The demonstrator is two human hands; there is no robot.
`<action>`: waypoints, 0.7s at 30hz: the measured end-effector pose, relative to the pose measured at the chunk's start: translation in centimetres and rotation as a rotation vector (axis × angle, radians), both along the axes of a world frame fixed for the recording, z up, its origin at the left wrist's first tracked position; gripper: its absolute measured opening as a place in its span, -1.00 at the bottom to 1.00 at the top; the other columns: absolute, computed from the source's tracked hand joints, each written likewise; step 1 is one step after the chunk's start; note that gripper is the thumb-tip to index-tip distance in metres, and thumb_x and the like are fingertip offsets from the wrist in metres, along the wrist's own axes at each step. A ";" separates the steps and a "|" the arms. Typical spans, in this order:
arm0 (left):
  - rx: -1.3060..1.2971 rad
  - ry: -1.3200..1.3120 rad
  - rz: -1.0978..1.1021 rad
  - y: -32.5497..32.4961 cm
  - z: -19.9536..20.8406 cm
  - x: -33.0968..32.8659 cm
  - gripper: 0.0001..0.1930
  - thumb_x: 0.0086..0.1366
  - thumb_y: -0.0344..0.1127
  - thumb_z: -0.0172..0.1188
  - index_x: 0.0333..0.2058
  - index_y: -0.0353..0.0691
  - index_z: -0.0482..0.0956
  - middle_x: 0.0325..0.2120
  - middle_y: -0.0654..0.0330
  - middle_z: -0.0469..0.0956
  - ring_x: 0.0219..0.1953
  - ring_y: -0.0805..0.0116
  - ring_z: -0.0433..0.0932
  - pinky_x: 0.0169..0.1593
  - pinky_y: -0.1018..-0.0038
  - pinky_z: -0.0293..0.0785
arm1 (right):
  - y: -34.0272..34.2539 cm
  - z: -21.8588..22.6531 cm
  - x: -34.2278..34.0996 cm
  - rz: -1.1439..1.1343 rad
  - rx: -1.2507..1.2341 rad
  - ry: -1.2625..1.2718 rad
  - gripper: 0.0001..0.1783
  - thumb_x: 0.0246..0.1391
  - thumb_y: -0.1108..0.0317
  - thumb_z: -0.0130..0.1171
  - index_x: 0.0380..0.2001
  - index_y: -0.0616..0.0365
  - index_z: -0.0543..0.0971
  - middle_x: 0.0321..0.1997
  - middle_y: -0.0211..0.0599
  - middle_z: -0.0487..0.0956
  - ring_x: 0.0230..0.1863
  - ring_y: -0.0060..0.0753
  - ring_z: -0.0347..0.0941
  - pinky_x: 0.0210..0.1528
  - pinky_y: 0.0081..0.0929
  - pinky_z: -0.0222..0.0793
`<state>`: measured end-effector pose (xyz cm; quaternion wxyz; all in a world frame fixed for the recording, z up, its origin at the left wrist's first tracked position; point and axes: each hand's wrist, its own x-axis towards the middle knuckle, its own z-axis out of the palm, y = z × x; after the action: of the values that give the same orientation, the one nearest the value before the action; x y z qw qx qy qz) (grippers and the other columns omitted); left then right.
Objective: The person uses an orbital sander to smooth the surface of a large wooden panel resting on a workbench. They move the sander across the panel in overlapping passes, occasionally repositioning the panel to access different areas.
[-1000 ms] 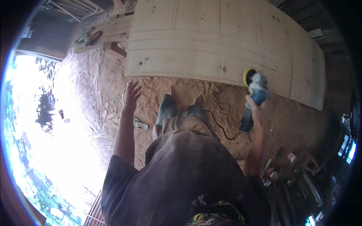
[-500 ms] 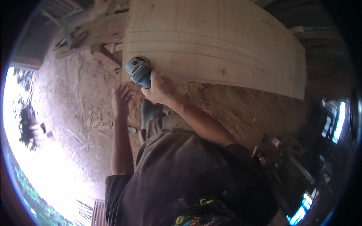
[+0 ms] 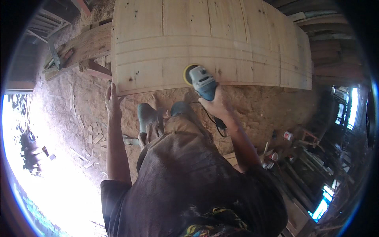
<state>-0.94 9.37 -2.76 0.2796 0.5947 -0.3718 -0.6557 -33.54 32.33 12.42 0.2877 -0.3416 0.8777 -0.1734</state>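
Note:
My right hand (image 3: 218,103) is wrapped round the blue-grey body of an angle grinder (image 3: 202,81). Its round yellow-edged disc (image 3: 189,74) rests at the face of a large pale wooden panel (image 3: 158,67), near the panel's close edge. A dark power cord (image 3: 209,116) hangs below that hand. At the panel's near left corner, my left hand (image 3: 113,102) has its fingers stretched out along the edge, seemingly touching it and holding nothing. The panel shows long grooves running across and lengthwise, and several dark knots.
Rough timber beams (image 3: 85,43) lie beyond the panel on the left. Small wood offcuts (image 3: 96,136) litter the dirt floor (image 3: 83,102). Stacked boards (image 3: 327,51) stand at the right. Below them are a white-and-red container (image 3: 288,136) and lengths of scrap wood.
The grinder has moved right along the panel in my right hand. My left hand has come up to the panel's corner. The view has shifted and is sharper.

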 end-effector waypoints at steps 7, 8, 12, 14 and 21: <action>-0.069 -0.101 0.007 0.6 -0.1 -1.4 -0.37 0.48 0.16 0.12 0.27 -0.21 0.42 0.08 0.10 0.51 0.13 0.20 0.53 0.20 0.13 0.50 | 5.9 0.4 -7.8 -0.173 -0.023 0.013 -0.21 -0.12 0.09 0.45 0.14 0.30 0.45 -0.05 0.13 0.64 -0.04 0.13 0.63 0.03 -0.05 0.51; -0.069 -0.102 0.017 0.6 -0.2 -1.5 -0.38 0.48 0.17 0.12 0.26 -0.21 0.42 0.07 0.11 0.51 0.12 0.21 0.53 0.19 0.14 0.51 | 6.8 0.5 -9.0 -0.184 -0.030 0.013 -0.21 -0.12 0.07 0.46 0.13 0.29 0.46 -0.05 0.10 0.64 -0.04 0.08 0.63 0.03 -0.08 0.51; -0.062 -0.141 0.042 0.7 -0.6 -1.3 -0.39 0.47 0.18 0.14 0.25 -0.18 0.43 0.06 0.14 0.50 0.12 0.24 0.52 0.16 0.14 0.53 | 10.9 -0.2 -14.2 -0.345 0.056 -0.072 -0.18 -0.13 0.02 0.47 0.15 0.27 0.47 0.00 0.04 0.62 0.02 -0.07 0.59 0.08 -0.15 0.46; -0.067 -0.135 0.038 0.7 -0.6 -1.3 -0.39 0.47 0.17 0.13 0.25 -0.18 0.43 0.06 0.14 0.50 0.12 0.24 0.51 0.14 0.15 0.54 | 12.9 -1.1 -17.0 -0.453 0.109 -0.225 -0.18 -0.13 -0.03 0.49 0.13 0.27 0.50 0.01 0.02 0.62 0.06 -0.10 0.57 0.10 -0.16 0.44; -0.062 -0.124 0.060 0.9 -1.2 -1.7 -0.42 0.51 0.15 0.04 0.28 -0.14 0.40 0.09 0.13 0.51 0.07 0.27 0.53 0.09 0.20 0.55 | 15.0 -2.5 -19.1 -0.876 -0.249 -0.188 -0.24 -0.11 -0.15 0.49 0.01 0.20 0.60 -0.16 -0.24 0.67 -0.29 -0.29 0.62 -0.14 -0.25 0.52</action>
<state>-2.59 10.26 -4.00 0.2938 0.6361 -0.3907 -0.5970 -52.63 47.37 9.97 0.2225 0.0468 0.8820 -0.4129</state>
